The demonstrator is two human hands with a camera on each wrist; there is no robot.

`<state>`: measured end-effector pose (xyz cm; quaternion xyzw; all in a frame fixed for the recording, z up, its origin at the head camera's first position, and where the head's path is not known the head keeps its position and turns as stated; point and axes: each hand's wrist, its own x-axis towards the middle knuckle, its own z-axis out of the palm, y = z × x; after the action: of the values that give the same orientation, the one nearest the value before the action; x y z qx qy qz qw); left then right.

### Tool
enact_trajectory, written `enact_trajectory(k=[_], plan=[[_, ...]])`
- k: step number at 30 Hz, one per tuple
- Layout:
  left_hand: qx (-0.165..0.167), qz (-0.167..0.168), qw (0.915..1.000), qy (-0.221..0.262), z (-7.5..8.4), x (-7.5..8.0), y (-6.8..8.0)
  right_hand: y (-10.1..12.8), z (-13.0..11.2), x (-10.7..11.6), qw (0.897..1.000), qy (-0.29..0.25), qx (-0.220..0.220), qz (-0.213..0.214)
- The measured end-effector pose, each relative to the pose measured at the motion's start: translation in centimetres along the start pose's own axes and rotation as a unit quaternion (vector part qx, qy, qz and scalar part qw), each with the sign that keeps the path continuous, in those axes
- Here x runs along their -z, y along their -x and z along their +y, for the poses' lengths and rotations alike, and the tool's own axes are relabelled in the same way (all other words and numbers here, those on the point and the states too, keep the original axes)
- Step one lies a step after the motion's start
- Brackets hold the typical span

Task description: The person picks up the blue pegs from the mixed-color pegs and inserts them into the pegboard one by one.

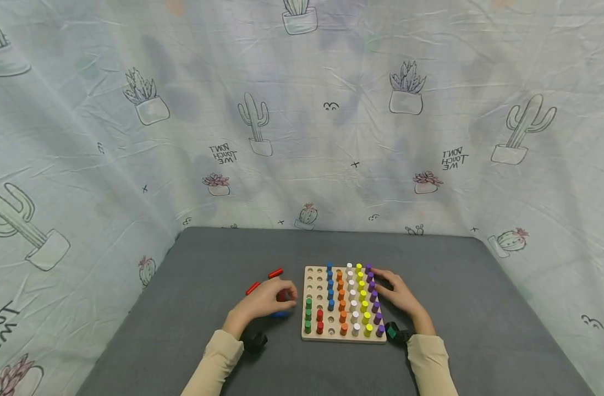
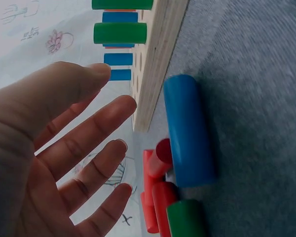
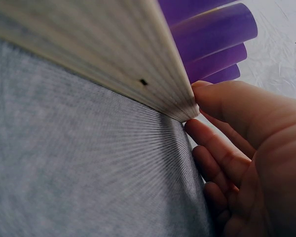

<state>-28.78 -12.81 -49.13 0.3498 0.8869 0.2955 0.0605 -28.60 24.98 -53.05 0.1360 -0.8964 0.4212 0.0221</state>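
Note:
A wooden pegboard (image 1: pixel 313 334) lies on the grey mat and holds rows of green, red, blue, orange, white, yellow and purple pegs. My left hand (image 1: pixel 286 296) hovers just left of it with its fingers spread and holds nothing. In the left wrist view my left hand (image 2: pixel 117 101) is near a loose blue peg (image 2: pixel 190 131), red pegs (image 2: pixel 155 197) and a green peg (image 2: pixel 185 219) that lie by the board's edge (image 2: pixel 153 64). My right hand (image 1: pixel 388 286) rests against the board's right side. Its thumb (image 3: pixel 222 96) touches the board's edge (image 3: pixel 98 54) under the purple pegs (image 3: pixel 212 29).
Two loose red pegs (image 1: pixel 275 273) (image 1: pixel 252 287) lie on the grey mat (image 1: pixel 480 308) left of the board. A cactus-print cloth (image 1: pixel 331 137) hangs behind and at both sides. A dark wrist-worn device (image 1: pixel 396 333) sits on each arm.

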Motion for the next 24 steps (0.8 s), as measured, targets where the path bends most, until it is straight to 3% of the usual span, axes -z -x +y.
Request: enact_trajectory(k=[5, 13, 24], plan=[[0.0, -0.003, 1.0, -0.002, -0.2, 0.2, 0.5, -0.3, 0.9, -0.2, 1.0, 0.002, 0.001, 0.002], [0.003, -0.008, 0.9999, -0.011, -0.6, 0.1, 1.2, 0.5, -2.8, 0.8, 1.0, -0.014, 0.012, -0.008], [-0.003, -0.008, 0.9996, -0.028, -0.7, 0.1, 2.0, 0.6, -3.2, 1.0, 1.0, -0.018, 0.002, -0.013]])
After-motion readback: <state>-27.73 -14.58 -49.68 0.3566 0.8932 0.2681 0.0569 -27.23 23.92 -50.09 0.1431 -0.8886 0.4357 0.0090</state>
